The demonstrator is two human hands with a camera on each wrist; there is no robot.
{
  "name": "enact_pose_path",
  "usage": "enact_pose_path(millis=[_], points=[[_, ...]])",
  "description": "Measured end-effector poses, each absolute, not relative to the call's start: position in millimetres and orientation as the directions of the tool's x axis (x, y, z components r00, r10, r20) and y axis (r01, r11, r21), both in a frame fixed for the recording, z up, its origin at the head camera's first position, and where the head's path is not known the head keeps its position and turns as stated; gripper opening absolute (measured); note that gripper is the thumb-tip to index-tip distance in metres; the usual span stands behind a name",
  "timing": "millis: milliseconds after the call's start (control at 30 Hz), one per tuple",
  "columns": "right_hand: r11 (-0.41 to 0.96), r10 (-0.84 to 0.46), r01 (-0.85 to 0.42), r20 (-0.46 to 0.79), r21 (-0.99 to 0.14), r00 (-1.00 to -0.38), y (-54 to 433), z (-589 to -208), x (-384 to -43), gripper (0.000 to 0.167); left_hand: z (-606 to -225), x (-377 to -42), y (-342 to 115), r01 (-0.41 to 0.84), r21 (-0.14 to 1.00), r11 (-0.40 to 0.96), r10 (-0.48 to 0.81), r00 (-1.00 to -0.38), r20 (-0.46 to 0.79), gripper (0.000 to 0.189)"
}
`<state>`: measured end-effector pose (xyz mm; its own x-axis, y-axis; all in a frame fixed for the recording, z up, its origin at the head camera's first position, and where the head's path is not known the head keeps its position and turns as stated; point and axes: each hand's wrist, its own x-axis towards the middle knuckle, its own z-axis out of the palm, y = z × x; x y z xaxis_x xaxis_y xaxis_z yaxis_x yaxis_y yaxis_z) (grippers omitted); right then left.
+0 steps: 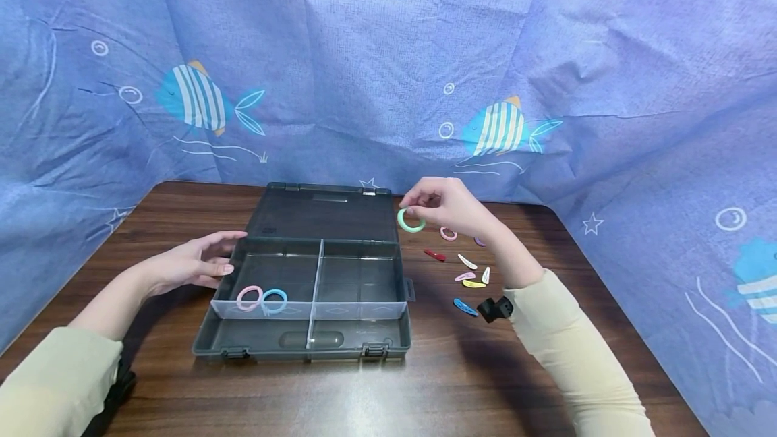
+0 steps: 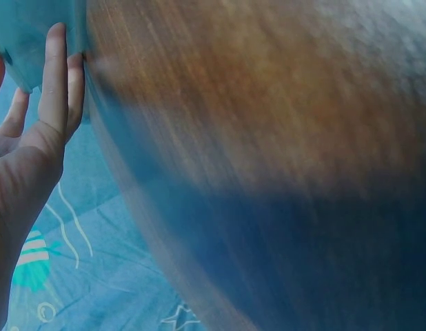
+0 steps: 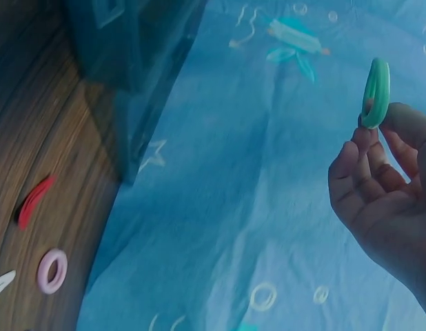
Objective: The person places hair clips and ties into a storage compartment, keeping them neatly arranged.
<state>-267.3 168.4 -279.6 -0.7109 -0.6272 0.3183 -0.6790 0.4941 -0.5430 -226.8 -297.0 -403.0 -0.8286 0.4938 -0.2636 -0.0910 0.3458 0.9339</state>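
Note:
My right hand (image 1: 446,206) pinches a mint-green hair tie (image 1: 411,221) between thumb and fingers, in the air by the lid's right edge. In the right wrist view the green hair tie (image 3: 378,93) stands out above the fingertips. My left hand (image 1: 188,265) rests at the left rim of a dark see-through organizer box (image 1: 209,339), its fingers fairly straight against the side wall. The box lies with its lid (image 1: 330,214) folded back. A pink hair tie (image 1: 241,302) and a blue hair tie (image 1: 276,309) are in the left large compartment, by the front divider.
Right of the box lie several hair clips: red (image 1: 434,255), white (image 1: 467,261), pink (image 1: 465,276), yellow (image 1: 473,284) and blue (image 1: 465,307). Another pink hair tie (image 1: 448,234) and a purple one (image 1: 479,241) lie farther back. A blue fish-print cloth (image 1: 376,73) hangs behind the wooden table (image 1: 255,396).

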Motion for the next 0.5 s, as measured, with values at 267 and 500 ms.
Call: enact_pose_path(millis=[267, 500], points=[[0.404, -0.672, -0.728, 0.36, -0.554, -0.647, 132, -276, -267, 0.01, -403, -227, -297, -0.097, 0.933, 0.346, 0.494, -0.827, -0.268, 0.073], [0.349, -0.737, -0.786, 0.368, -0.51, -0.567, 101, -275, -270, 0.01, -401, -226, -296, -0.097, 0.93, 0.354, 0.491, -0.827, -0.273, 0.074]])
